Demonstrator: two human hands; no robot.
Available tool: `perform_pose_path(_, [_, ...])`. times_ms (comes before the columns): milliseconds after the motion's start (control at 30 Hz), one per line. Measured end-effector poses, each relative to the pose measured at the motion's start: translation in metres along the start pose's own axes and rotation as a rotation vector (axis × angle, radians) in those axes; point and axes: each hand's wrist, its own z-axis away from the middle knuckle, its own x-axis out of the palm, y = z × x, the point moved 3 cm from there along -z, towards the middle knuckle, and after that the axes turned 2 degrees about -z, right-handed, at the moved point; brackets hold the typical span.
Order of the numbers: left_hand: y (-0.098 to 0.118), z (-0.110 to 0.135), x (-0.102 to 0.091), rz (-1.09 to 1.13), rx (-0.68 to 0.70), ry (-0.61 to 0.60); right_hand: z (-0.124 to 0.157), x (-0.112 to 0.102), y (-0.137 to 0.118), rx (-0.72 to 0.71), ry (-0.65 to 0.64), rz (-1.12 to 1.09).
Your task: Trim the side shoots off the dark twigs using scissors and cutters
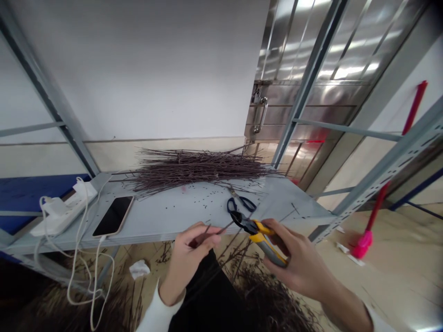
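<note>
Just past the front edge of the shelf, my left hand (pixel 197 246) pinches a thin dark twig (pixel 226 227) between thumb and fingers. My right hand (pixel 297 258) is wrapped round the yellow-and-grey handles of a pair of cutting pliers (pixel 261 237). The pliers' black jaws are at the right end of the twig; whether they touch it I cannot tell. Behind them a pair of scissors (pixel 240 203) with dark blue handles lies on the shelf. A large bundle of dark twigs (pixel 197 168) lies along the back of the shelf.
A phone (pixel 113 216) on a cable and a white power strip (pixel 65 210) lie on the grey metal shelf (pixel 152 214) at left. Grey uprights stand at both sides. Below are heaped twigs (pixel 273 295) and crumpled tissue (pixel 139 269). A pink broom (pixel 363 244) stands at right.
</note>
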Motion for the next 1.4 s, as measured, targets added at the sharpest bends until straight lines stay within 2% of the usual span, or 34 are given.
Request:
perform_pose_path(67, [0.001,-0.003,-0.003,-0.033,0.08,-0.035,0.006,0.004,0.0,0.114,-0.103,-0.15])
perform_pose_path(167, [0.001,-0.003,-0.006,-0.101,0.168,-0.037,0.018,0.014,0.007,0.29,-0.152,-0.384])
perform_pose_path(267, [0.0,-0.004,-0.006,-0.142,0.206,-0.05,0.029,0.029,0.014,0.428,-0.232,-0.768])
perform_pose_path(333, [-0.001,-0.004,-0.005,-0.145,0.217,-0.051,0.033,0.04,0.014,0.491,-0.386,-1.078])
perform_pose_path(400, [-0.002,-0.006,-0.004,-0.157,0.228,-0.042,0.036,0.047,0.008,0.52,-0.564,-1.367])
perform_pose_path(500, [-0.005,-0.007,-0.001,-0.155,0.23,-0.035,0.035,0.052,-0.007,0.468,-0.78,-1.763])
perform_pose_path(567, [-0.006,-0.007,0.001,-0.129,0.223,-0.035,0.034,0.051,-0.017,0.428,-0.865,-1.944])
perform_pose_path(633, [-0.006,-0.007,0.002,-0.107,0.214,-0.035,0.033,0.05,-0.024,0.43,-0.879,-1.994])
perform_pose_path(733, [-0.005,-0.005,0.003,-0.092,0.153,-0.05,0.032,0.047,-0.025,0.484,-0.8,-1.866])
perform_pose_path(867, [0.0,0.002,0.005,-0.162,0.092,-0.046,0.029,0.042,-0.014,0.504,-0.552,-1.463])
perform_pose_path(967, [0.007,0.008,0.006,-0.264,0.11,0.044,0.023,0.036,-0.006,0.441,-0.286,-1.026])
perform_pose_path(1067, [0.017,0.015,0.008,-0.326,0.105,0.136,0.014,0.027,-0.005,0.293,-0.072,-0.487])
perform_pose_path(1200, [0.027,0.026,0.008,-0.241,0.067,0.302,0.005,0.018,-0.001,0.192,0.285,0.139])
perform_pose_path(1233, [0.028,0.028,0.008,-0.213,0.057,0.332,0.004,0.016,0.002,0.203,0.358,0.223])
perform_pose_path(1300, [0.028,0.03,0.007,-0.184,0.04,0.347,0.005,0.015,0.01,0.259,0.417,0.264])
perform_pose_path(1400, [0.024,0.025,0.004,-0.163,0.022,0.312,0.007,0.01,0.018,0.364,0.469,0.059])
